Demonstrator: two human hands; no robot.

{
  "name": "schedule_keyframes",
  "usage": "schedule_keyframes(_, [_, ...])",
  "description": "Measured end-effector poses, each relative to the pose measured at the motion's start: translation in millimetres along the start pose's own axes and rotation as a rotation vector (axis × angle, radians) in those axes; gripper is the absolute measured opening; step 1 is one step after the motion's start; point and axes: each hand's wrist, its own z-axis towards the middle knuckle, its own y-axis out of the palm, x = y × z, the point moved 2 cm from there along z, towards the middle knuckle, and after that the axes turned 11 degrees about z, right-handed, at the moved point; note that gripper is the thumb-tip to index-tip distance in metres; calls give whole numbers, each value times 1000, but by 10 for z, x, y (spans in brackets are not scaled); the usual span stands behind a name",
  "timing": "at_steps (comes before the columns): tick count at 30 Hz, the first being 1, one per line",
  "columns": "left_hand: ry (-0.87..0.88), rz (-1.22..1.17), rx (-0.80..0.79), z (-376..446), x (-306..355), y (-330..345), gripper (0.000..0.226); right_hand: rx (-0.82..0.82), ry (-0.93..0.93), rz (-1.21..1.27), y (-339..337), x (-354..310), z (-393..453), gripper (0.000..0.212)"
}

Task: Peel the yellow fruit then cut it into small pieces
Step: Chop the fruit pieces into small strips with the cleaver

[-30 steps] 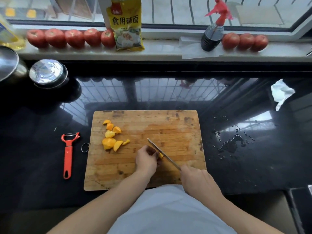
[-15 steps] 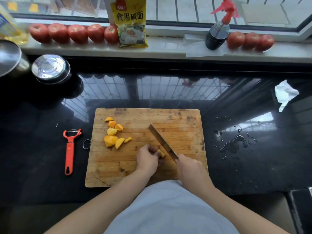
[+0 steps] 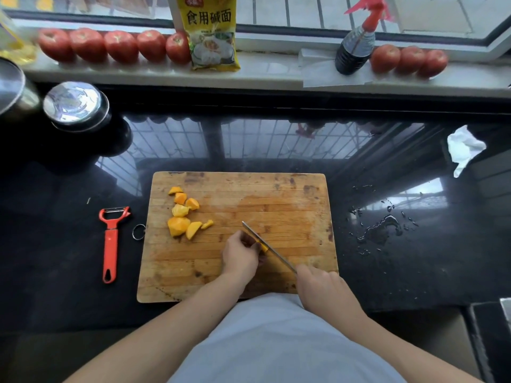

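A small piece of yellow fruit (image 3: 263,246) is pinched by the left hand (image 3: 240,255) on the cutting board (image 3: 290,205), against a knife (image 3: 266,246) gripped by the right hand (image 3: 322,287); 7 cut chunks (image 3: 184,214) lie far left.

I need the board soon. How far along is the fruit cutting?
Mostly done: cut pieces lie piled on the cutting board, peeler set aside. Left hand pins a last small bit; right hand holds the knife on it.

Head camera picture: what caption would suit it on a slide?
Left hand steadies a yellow fruit piece while right hand slices it with a knife on a wooden board.
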Motion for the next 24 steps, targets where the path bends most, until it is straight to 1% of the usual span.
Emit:
schedule_keyframes(3, [3,16,2,-13,32,-10,16,-103,15,10,81,-15,99,18])
schedule_keyframes(7, [16,93,38,-28,71,-31,14,11,-25,60,105,-190,402,19])
schedule_keyframes(10, [24,101,31,-48,70,-52,14,55,21,104,65,-127,372,22])
schedule_keyframes(13, [11,63,17,-64,52,-59,13,40,56,72,31,-24,177,25])
schedule_keyframes(15, [7,46,9,-64,40,-55,11,23,40,73,27,-25,83,26])
schedule_keyframes(19, [4,37,14,-54,35,-54,14,-25,35,83,14,-51,48,22])
schedule_keyframes(24, [5,30,11,-34,17,-38,17,-6,24,42,28,-38,50,20])
